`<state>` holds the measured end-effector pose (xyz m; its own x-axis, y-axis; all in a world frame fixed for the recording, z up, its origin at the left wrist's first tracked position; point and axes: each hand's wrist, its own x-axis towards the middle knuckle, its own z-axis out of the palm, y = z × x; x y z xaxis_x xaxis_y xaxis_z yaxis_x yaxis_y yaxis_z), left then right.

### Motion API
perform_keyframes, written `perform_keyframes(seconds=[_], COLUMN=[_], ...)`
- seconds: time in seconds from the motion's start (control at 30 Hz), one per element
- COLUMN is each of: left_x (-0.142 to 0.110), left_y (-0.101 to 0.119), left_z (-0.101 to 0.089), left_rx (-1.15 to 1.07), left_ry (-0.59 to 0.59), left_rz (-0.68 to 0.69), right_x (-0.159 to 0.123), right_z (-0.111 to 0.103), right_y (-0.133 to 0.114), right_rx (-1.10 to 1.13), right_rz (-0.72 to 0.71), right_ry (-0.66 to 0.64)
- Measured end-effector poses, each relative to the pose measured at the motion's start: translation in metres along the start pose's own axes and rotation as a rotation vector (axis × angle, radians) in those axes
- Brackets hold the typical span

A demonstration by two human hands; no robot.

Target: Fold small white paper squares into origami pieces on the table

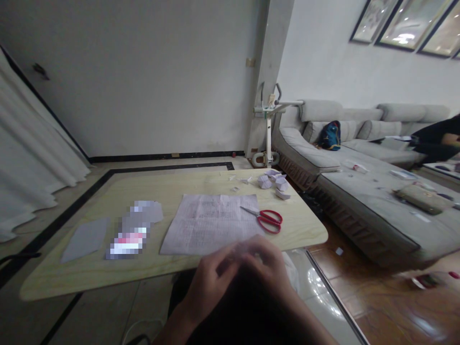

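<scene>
Close to my body, at the table's near edge, my left hand (213, 270) and my right hand (268, 261) meet with their fingertips together. Both are closed, fingers curled inward. Whatever they pinch is hidden behind the fingers and blurred. Just beyond them lies a creased sheet of paper (212, 225) with faint writing. Scissors with red handles (270, 221) rest partly on its right side, blades pointing left. Several folded paper pieces (275, 181) are grouped at the table's far right corner, with small paper scraps (235, 188) to their left.
On the left of the pale wooden table (89, 273) are a plain paper sheet (86, 239) and a pixelated item (129, 235). A grey sofa (366, 206) stands to the right, holding a blue bag (329, 135). A person (438, 139) sits at the far right.
</scene>
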<state>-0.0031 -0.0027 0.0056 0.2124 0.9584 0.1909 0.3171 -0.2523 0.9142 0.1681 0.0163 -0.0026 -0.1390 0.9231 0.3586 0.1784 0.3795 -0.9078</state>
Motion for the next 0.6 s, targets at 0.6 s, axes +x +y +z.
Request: perform_keyframes(seconds=[0.6], left_x=[0.001], left_y=[0.002], left_z=[0.010], left_rx=[0.181], left_ry=[0.191], left_rz=[0.051], right_x=[-0.008], right_z=[0.017], right_y=[0.005], right_rx=[-0.251], right_rz=[-0.201], right_ry=[0.136])
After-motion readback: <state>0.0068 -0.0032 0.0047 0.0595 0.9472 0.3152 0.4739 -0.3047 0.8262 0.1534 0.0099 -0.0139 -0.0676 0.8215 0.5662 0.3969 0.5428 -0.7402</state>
